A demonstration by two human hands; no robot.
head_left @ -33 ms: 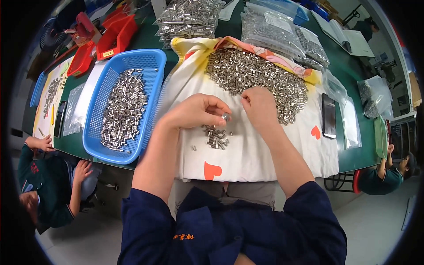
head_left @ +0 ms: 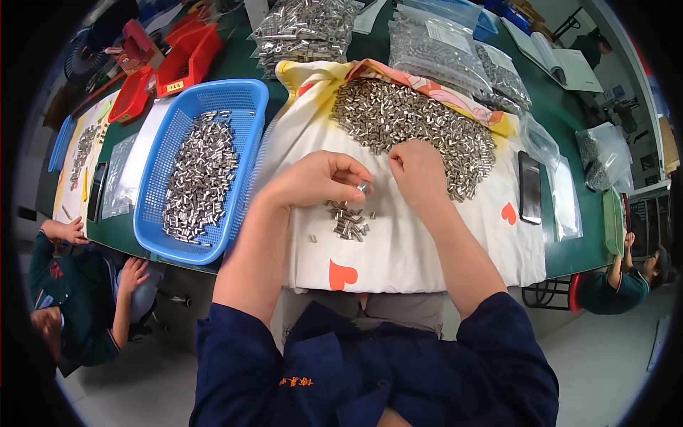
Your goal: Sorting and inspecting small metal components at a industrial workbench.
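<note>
My left hand (head_left: 324, 178) is closed in a pinch around a small shiny metal piece (head_left: 363, 188) with a rounded end. It hovers over a small heap of short metal cylinders (head_left: 350, 226) on a white cloth (head_left: 420, 263) printed with hearts. My right hand (head_left: 416, 167) is closed at the near edge of a large pile of similar metal cylinders (head_left: 409, 117), its thumb and fingertips together. What sits in those fingertips, if anything, is too small or hidden to make out. One loose cylinder lies left of the small heap.
Left of the cloth stands a blue basket (head_left: 250, 107) with many metal cylinders (head_left: 203, 171). Filled plastic bags (head_left: 306, 32) and red bins (head_left: 186, 60) are at the back. A dark phone (head_left: 529, 186) lies right. Other people sit at far left (head_left: 78, 299) and far right (head_left: 615, 288).
</note>
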